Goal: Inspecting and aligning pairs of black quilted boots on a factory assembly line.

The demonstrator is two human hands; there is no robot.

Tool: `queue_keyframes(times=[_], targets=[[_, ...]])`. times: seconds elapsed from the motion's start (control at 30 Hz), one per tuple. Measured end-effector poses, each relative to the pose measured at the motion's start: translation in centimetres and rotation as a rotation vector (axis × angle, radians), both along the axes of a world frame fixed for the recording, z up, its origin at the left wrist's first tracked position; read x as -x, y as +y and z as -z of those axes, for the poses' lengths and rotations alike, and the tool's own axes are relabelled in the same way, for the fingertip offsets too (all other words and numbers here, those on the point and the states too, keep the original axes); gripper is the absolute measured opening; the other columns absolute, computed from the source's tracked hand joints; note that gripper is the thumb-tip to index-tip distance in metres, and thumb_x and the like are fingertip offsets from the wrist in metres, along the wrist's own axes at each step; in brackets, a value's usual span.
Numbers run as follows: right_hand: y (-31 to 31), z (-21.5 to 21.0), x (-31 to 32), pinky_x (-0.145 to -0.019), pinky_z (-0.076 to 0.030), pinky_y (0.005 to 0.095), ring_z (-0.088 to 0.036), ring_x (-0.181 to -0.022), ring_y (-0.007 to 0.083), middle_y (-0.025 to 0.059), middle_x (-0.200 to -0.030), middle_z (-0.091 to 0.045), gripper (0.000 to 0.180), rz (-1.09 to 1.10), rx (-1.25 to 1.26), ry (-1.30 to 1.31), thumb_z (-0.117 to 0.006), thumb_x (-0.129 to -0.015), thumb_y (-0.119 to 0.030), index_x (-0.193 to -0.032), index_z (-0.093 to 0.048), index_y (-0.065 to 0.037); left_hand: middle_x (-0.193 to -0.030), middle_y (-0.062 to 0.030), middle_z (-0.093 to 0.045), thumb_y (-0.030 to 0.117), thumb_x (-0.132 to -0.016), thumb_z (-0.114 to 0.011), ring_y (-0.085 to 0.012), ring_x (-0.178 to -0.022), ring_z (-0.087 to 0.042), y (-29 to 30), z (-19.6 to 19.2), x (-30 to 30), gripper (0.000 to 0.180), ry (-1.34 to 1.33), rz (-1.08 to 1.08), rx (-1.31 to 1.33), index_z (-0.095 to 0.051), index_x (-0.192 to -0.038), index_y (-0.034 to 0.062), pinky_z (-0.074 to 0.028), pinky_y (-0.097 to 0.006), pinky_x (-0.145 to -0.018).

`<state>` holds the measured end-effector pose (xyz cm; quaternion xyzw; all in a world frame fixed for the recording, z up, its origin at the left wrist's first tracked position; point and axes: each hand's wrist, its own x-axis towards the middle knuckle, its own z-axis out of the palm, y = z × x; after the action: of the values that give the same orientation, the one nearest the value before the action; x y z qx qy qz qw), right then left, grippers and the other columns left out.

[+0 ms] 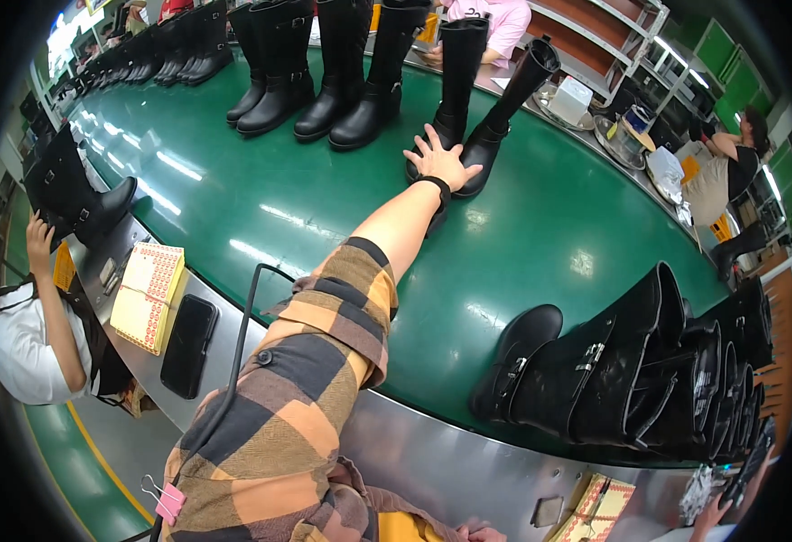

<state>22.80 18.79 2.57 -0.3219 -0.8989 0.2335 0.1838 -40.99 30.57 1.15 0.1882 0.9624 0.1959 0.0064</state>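
Note:
My left arm, in a plaid sleeve, stretches forward over the green table. My left hand (444,161) has its fingers spread over the toes of a pair of tall black boots. One is a left boot (459,77) and the other a right boot (513,95); both stand upright, their toes toward me and partly hidden by the hand. It appears to rest on them, not gripping. At the lower edge, close to my body, a sliver of my right hand (481,534) shows; its fingers are mostly cut off.
More black buckled boots (360,81) stand left of the pair, others (586,370) at lower right. A metal ledge (432,434) nearest me holds bundled yellow cards (149,294) and a phone (189,346). A person at left (39,334) reaches for a boot (75,194); others work across the table.

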Motion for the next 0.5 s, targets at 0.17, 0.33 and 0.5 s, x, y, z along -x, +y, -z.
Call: queue_keyframes(times=[0.17, 0.33, 0.5], targets=[[-0.5, 0.9, -0.9, -0.063, -0.048, 0.0388, -0.059, -0.075, 0.0329, 0.0157, -0.083, -0.064, 0.017, -0.010, -0.044, 0.037, -0.073, -0.080, -0.012, -0.094, -0.067, -0.005, -0.159, -0.0239, -0.003, 0.059, -0.083, -0.061, -0.0476, -0.145, -0.007, -2.2, -1.5, -2.1, 0.067, -0.110, 0.089, 0.022, -0.050, -0.139, 0.0247, -0.013, -0.069, -0.110], [-1.7, 1.7, -1.2, -0.061, -0.045, 0.0384, -0.055, -0.070, 0.0312, 0.0136, -0.078, -0.060, 0.015, 0.067, -0.095, 0.117, -0.073, -0.078, -0.010, -0.086, -0.062, -0.005, -0.140, -0.0248, -0.045, 0.052, -0.084, -0.062, -0.0393, -0.133, -0.039, -8.2, -4.0, -13.0, 0.066, -0.239, 0.327, -0.034, -0.052, -0.135, 0.0108, -0.035, -0.054, -0.107], [-2.2, 2.6, -1.2, -0.063, -0.038, 0.0405, -0.050, -0.067, 0.0275, 0.0043, -0.067, -0.051, 0.028, 0.160, -0.164, 0.151, -0.072, -0.076, -0.014, -0.068, -0.046, -0.009, -0.136, -0.0226, -0.051, 0.058, -0.086, -0.058, -0.0387, -0.128, -0.046, -19.2, -6.2, -27.6, 0.063, -0.285, 0.840, 0.165, -0.058, -0.130, 0.0116, -0.036, -0.058, -0.104]])
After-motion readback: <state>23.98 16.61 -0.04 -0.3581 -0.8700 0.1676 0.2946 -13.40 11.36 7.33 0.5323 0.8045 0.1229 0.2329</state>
